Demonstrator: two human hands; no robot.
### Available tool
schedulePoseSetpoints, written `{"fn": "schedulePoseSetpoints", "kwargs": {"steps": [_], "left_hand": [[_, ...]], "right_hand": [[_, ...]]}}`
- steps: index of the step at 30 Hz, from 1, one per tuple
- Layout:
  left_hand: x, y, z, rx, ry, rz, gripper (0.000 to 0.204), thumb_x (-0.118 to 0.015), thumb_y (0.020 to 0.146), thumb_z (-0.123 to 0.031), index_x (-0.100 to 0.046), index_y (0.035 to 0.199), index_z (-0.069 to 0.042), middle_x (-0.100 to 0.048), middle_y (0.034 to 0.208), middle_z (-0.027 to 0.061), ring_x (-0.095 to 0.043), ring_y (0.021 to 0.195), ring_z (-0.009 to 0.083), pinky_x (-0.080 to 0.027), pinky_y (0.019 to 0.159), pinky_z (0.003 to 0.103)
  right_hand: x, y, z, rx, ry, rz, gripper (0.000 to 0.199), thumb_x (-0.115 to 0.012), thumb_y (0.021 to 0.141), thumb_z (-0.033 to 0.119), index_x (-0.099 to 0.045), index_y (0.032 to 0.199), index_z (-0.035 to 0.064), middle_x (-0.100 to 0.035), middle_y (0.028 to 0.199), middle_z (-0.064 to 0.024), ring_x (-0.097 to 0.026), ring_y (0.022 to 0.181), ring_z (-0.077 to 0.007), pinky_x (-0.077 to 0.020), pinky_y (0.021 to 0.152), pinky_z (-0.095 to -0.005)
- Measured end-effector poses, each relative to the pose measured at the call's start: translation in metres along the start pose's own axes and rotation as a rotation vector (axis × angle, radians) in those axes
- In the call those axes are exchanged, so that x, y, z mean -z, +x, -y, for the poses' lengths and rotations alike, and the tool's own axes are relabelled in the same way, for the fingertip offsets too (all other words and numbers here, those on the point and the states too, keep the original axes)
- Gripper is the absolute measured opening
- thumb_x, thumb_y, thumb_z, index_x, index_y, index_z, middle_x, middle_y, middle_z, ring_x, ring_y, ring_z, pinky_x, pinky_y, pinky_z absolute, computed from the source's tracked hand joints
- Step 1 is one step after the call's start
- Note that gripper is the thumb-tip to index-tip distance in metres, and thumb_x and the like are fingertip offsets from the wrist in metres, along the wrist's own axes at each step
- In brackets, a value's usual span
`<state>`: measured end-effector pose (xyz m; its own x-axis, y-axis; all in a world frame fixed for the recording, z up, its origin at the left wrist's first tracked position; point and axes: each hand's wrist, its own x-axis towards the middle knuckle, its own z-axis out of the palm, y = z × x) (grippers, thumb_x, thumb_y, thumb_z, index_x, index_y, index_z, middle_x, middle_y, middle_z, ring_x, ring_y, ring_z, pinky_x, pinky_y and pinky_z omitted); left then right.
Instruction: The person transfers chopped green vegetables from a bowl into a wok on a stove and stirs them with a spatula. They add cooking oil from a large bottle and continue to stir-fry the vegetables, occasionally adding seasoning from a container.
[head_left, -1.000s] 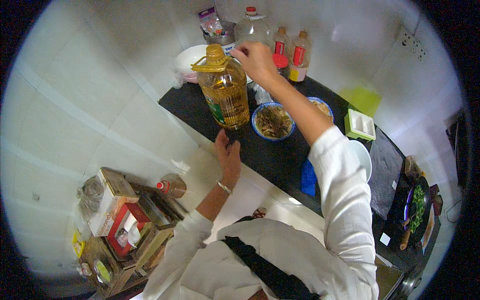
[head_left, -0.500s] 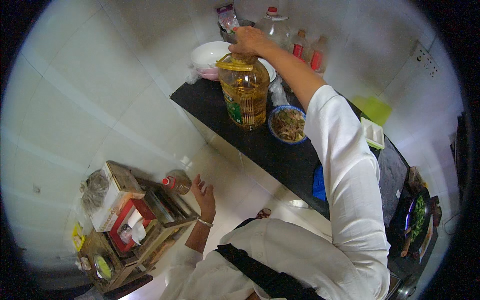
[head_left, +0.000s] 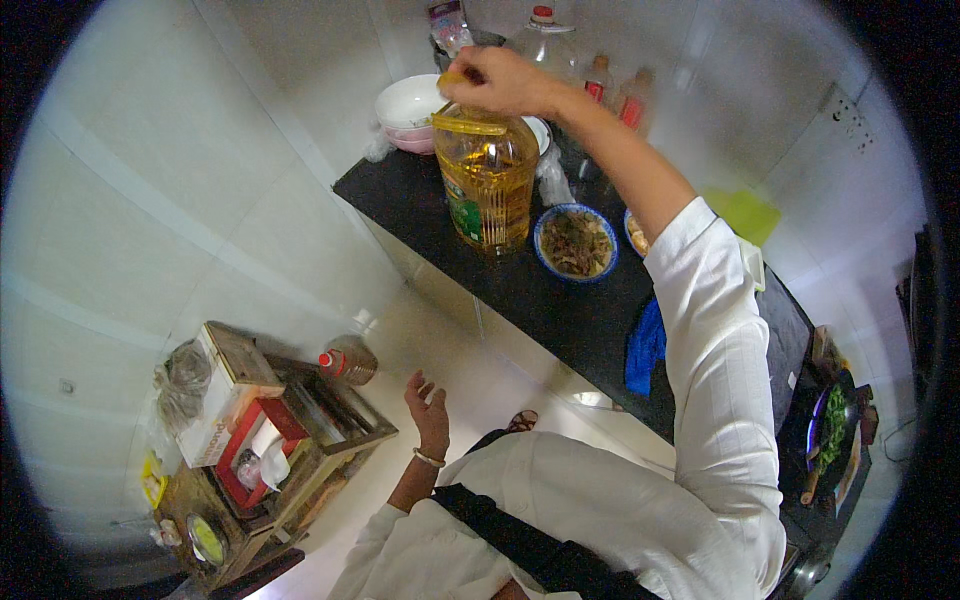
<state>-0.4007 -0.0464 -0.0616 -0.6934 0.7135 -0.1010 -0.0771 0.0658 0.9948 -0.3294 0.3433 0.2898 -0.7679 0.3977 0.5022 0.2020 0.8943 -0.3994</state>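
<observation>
Your right hand (head_left: 500,82) is closed around the yellow handle on top of the oil jug (head_left: 487,180), fingers wrapped on it. The jug is large, clear plastic, full of amber oil, with a green-and-white label on its front, and it stands upright near the left end of the black counter (head_left: 560,300), just beside the blue-rimmed bowl (head_left: 575,241). Your left hand (head_left: 430,412) hangs low over the floor, fingers loosely spread, holding nothing. A small red-capped bottle (head_left: 347,360) sits by the wooden crate (head_left: 300,440).

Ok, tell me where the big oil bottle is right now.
In the head view, the oil bottle stands near the counter's left end, beside the blue bowl, with the right hand on its cap.
</observation>
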Motion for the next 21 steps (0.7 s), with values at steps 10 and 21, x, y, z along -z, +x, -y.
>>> {"fn": "schedulePoseSetpoints", "kwargs": {"steps": [10, 21], "left_hand": [[-0.030, 0.010, 0.000, 0.106, -0.272, 0.163, 0.043, -0.056, 0.081, -0.007, -0.042, 0.122, -0.007, -0.050, 0.105, 0.0067, -0.049, 0.099, 0.0174, -0.042, 0.085, 0.029], [-0.077, 0.084, 0.033, 0.390, -0.889, 0.534, 0.038, -0.050, 0.088, -0.026, -0.043, 0.120, -0.007, -0.051, 0.110, 0.0057, -0.050, 0.101, 0.0173, -0.040, 0.091, 0.034]], "right_hand": [[-0.045, -0.013, 0.013, -0.100, 0.113, -0.197, 0.059, -0.040, 0.083, 0.052, -0.055, 0.074, -0.0039, -0.053, 0.060, -0.0117, -0.052, 0.058, -0.0193, -0.0409, 0.055, -0.0328], [-0.012, -0.060, 0.100, -0.633, 0.794, -0.272, 0.048, -0.044, 0.082, 0.048, -0.052, 0.060, 0.0060, -0.048, 0.049, -0.0016, -0.042, 0.042, -0.0068, -0.0317, 0.038, -0.0224]]}}
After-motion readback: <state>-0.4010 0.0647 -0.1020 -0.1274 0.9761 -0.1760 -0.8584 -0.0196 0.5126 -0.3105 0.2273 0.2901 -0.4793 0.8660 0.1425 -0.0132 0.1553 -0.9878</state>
